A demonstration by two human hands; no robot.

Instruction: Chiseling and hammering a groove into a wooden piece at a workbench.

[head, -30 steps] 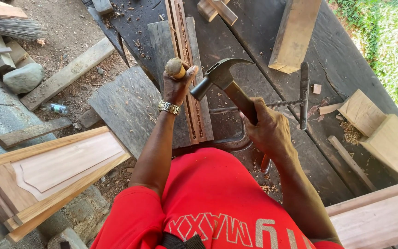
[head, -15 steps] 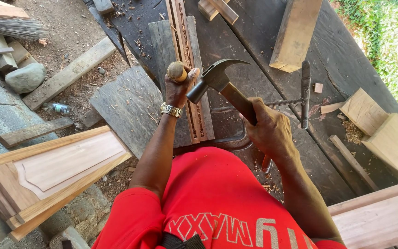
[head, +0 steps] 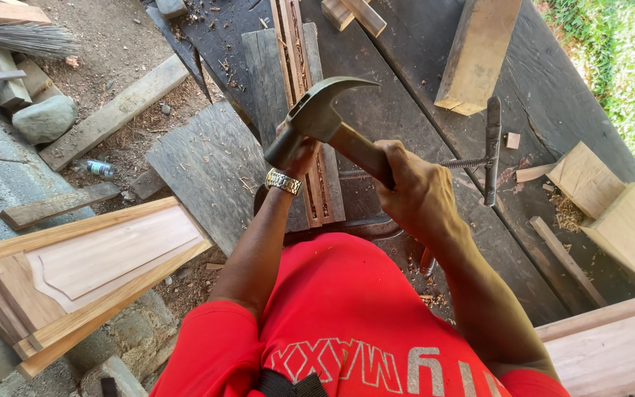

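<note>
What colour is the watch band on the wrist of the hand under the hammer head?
Gold-toned metal watch band, on the left wrist, in the head view.

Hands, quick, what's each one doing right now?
Left hand: mostly hidden behind the hammer head; grip cannot be told.
Right hand: closed on the hammer handle.

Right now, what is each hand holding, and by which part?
The right hand grips the claw hammer by its wooden handle. The left hand is hidden behind the hammer head; its hold cannot be told.
</note>
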